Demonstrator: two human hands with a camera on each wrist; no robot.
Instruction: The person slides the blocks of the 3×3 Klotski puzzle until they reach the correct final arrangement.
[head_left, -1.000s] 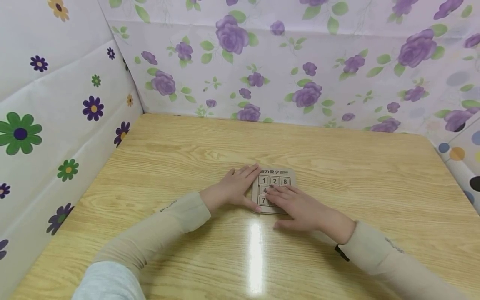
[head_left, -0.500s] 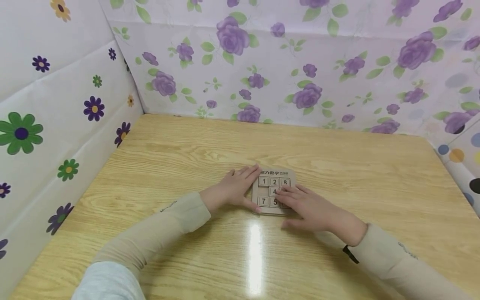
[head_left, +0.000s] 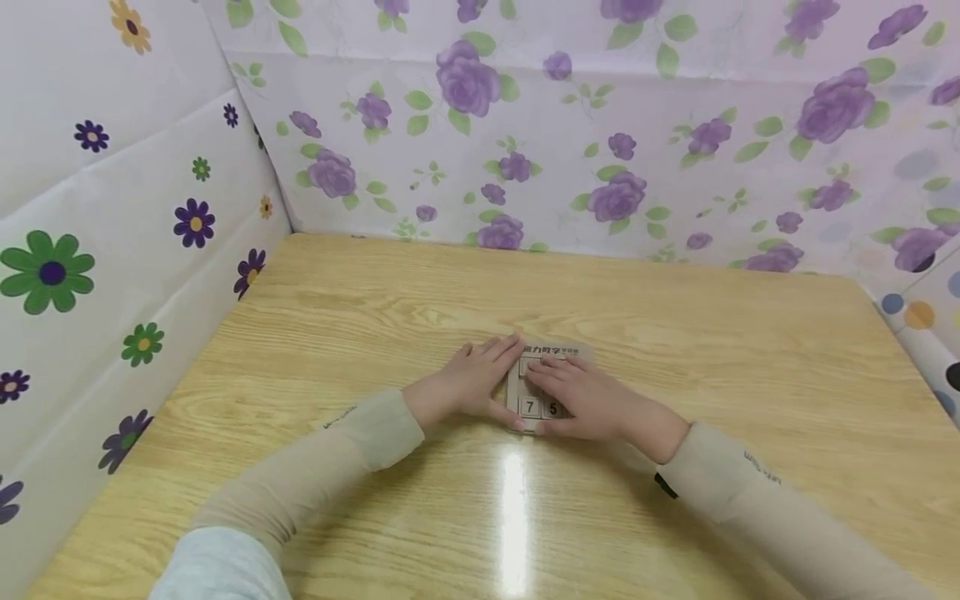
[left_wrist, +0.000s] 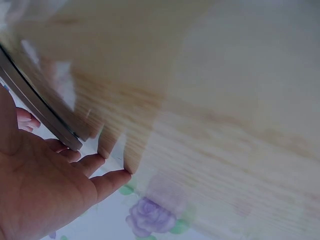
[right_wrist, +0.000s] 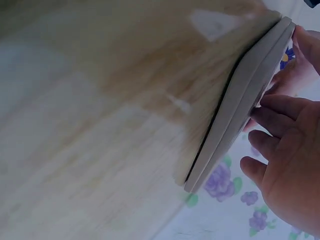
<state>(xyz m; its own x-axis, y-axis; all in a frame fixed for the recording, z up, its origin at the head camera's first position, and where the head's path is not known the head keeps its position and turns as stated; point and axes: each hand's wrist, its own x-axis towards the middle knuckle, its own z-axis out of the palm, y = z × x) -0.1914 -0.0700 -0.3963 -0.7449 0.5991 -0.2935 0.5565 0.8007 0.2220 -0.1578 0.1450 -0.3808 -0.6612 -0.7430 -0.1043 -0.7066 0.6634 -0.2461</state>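
Note:
A number sliding puzzle (head_left: 513, 398) lies flat on the wooden table, printed dark characters along its far edge. My left hand (head_left: 474, 377) rests along its left side with fingers spread, fingertips by the far left corner and thumb at the near left one. Over the tiles lies my right hand (head_left: 592, 402), its fairly straight fingertips on the upper left rows and its thumb by the near edge. The 7 tile (head_left: 529, 407) and 5 tile (head_left: 553, 408) show; the hand hides most others. In the right wrist view, the board's edge (right_wrist: 240, 105) appears side-on beside the fingers.
The wood-grain table (head_left: 420, 283) reaches back to a purple-rose cloth (head_left: 465, 150). At the left stands a white cloth with daisies (head_left: 135, 217). Light glares off the tabletop in front of the puzzle.
The 4 tile shifted from the left column to the middle one under my right hand. Since then that hand has come back left and farther up the board. My left hand has stayed put.

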